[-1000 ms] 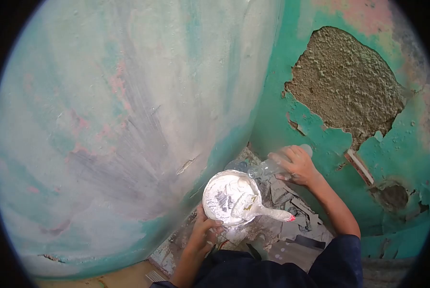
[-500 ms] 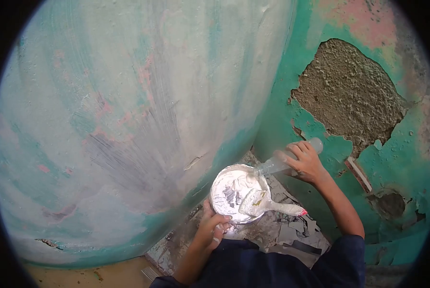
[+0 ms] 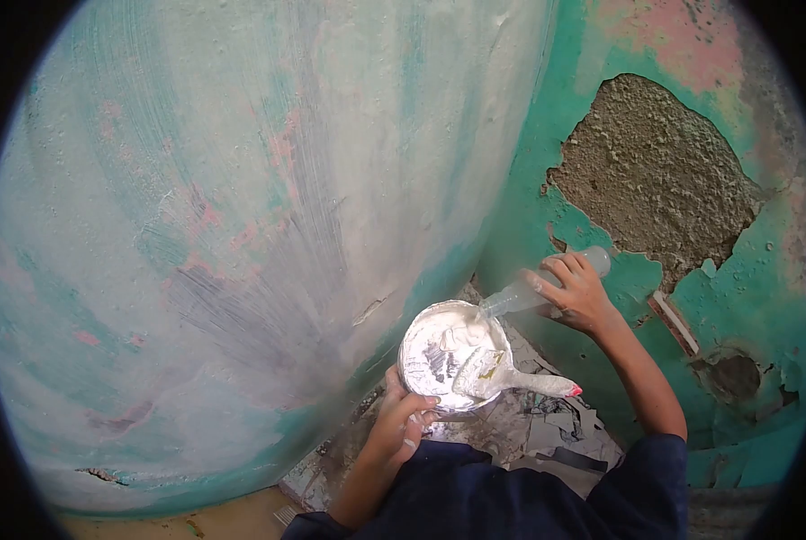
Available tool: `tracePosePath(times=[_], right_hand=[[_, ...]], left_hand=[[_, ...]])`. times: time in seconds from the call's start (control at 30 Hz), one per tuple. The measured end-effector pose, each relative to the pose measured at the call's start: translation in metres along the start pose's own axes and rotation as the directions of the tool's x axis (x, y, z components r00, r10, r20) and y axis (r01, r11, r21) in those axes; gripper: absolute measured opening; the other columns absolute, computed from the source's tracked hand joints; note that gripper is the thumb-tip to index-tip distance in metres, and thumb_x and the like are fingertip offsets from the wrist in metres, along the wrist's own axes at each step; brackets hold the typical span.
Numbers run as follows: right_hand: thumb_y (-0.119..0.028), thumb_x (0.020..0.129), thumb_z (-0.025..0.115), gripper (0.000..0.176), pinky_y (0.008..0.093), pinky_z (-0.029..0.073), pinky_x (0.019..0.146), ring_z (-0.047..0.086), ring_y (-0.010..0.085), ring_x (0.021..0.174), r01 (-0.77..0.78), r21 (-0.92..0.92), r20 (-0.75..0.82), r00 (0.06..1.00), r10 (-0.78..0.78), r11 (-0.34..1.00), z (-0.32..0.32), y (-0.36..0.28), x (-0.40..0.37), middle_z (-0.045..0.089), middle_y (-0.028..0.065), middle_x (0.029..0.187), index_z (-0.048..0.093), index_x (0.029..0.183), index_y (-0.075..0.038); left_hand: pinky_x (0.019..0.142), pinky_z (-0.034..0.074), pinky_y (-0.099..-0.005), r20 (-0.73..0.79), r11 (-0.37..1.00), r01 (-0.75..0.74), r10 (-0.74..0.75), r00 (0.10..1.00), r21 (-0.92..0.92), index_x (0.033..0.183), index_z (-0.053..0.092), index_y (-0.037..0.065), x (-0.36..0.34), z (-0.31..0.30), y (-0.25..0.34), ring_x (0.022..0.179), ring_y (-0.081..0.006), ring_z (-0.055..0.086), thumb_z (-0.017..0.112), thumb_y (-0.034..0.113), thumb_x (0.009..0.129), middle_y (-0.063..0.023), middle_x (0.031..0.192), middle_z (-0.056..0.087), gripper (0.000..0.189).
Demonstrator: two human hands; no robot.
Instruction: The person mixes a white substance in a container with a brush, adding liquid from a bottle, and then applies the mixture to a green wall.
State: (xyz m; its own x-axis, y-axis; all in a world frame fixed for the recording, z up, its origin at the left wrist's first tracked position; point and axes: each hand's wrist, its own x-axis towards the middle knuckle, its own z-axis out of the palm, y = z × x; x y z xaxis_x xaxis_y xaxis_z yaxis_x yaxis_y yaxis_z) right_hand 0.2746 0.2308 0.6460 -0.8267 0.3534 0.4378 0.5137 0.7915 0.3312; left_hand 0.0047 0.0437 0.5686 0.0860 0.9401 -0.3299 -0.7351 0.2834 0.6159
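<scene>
My left hand (image 3: 405, 421) grips the lower left rim of a round container (image 3: 406, 335) with white paint inside. A paint-coated brush (image 3: 531, 382) lies across the container's right side, its handle sticking out to the right with a red tip. My right hand (image 3: 576, 290) is closed around a translucent plastic bottle (image 3: 513, 298), which is tilted with its neck down at the container's upper right rim. Whether liquid is flowing from it cannot be made out.
A whitish, streaked wall (image 3: 241, 225) rises on the left. The green wall (image 3: 529, 216) on the right has a large patch of bare plaster (image 3: 659, 175). Paint flakes and debris (image 3: 560, 427) cover the floor below.
The container, brush and both hands have shifted slightly to the right in view. The bottle is still tilted over the container's rim.
</scene>
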Motion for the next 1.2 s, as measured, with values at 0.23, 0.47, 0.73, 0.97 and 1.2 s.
tracePosePath(times=[0.23, 0.47, 0.73, 0.97, 1.2], right_hand=[[-0.023, 0.059, 0.081, 0.069, 0.0399, 0.044, 0.084, 0.056, 0.0242, 0.097, -0.027, 0.020, 0.037, 0.999, 0.026, 0.999, 0.001, -0.003, -0.001, 0.058, 0.0060, 0.102, 0.059, 0.125, -0.022], [-0.024, 0.058, 0.082, 0.071, 0.0399, 0.044, 0.083, 0.056, 0.0244, 0.097, -0.009, 0.005, 0.023, 1.000, 0.008, 1.000, 0.003, -0.003, 0.002, 0.058, 0.0058, 0.103, 0.059, 0.126, -0.022], [-0.024, 0.058, 0.081, 0.071, 0.0398, 0.044, 0.083, 0.056, 0.0246, 0.097, -0.026, 0.033, 0.036, 0.999, 0.024, 0.999, 0.006, -0.004, 0.003, 0.058, 0.0062, 0.102, 0.059, 0.126, -0.022], [-0.025, 0.056, 0.081, 0.072, 0.0397, 0.044, 0.083, 0.056, 0.0250, 0.098, -0.018, 0.040, 0.031, 0.999, 0.017, 0.999, 0.010, -0.002, 0.005, 0.058, 0.0063, 0.101, 0.060, 0.125, -0.022], [-0.024, 0.055, 0.082, 0.074, 0.0406, 0.045, 0.083, 0.056, 0.0254, 0.099, -0.041, 0.058, 0.053, 0.998, 0.038, 0.997, 0.021, -0.001, 0.009, 0.057, 0.0065, 0.103, 0.059, 0.126, -0.023]], left_hand=[[0.101, 0.043, -0.0522, 0.023, 0.999, -0.001, 0.002, 1.000, -0.038, 0.142, 0.022, 0.009, 0.000, -0.002, 0.006, 0.125, -0.0327, 0.048, 0.053, -0.001, 0.075, -0.0173, 0.136, 0.041, 0.075], [0.096, 0.048, -0.0473, 0.024, 0.998, 0.016, -0.014, 1.000, -0.065, 0.141, 0.021, 0.010, 0.005, -0.007, 0.008, 0.120, -0.0300, 0.052, 0.054, -0.003, 0.076, -0.0167, 0.132, 0.045, 0.074], [0.091, 0.053, -0.0432, 0.023, 0.991, 0.014, -0.011, 1.000, -0.131, 0.142, 0.021, 0.012, 0.009, -0.012, 0.004, 0.114, -0.0282, 0.057, 0.053, -0.008, 0.075, -0.0167, 0.131, 0.048, 0.077], [0.090, 0.053, -0.0416, -0.003, 0.993, 0.016, -0.017, 1.000, -0.117, 0.138, 0.025, 0.012, 0.012, -0.010, 0.009, 0.113, -0.0254, 0.056, 0.053, -0.008, 0.075, -0.0145, 0.128, 0.048, 0.072], [0.087, 0.051, -0.0395, -0.016, 0.994, 0.024, -0.026, 1.000, -0.103, 0.137, 0.027, 0.013, 0.023, -0.016, 0.011, 0.111, -0.0232, 0.055, 0.056, -0.005, 0.074, -0.0119, 0.126, 0.048, 0.071]])
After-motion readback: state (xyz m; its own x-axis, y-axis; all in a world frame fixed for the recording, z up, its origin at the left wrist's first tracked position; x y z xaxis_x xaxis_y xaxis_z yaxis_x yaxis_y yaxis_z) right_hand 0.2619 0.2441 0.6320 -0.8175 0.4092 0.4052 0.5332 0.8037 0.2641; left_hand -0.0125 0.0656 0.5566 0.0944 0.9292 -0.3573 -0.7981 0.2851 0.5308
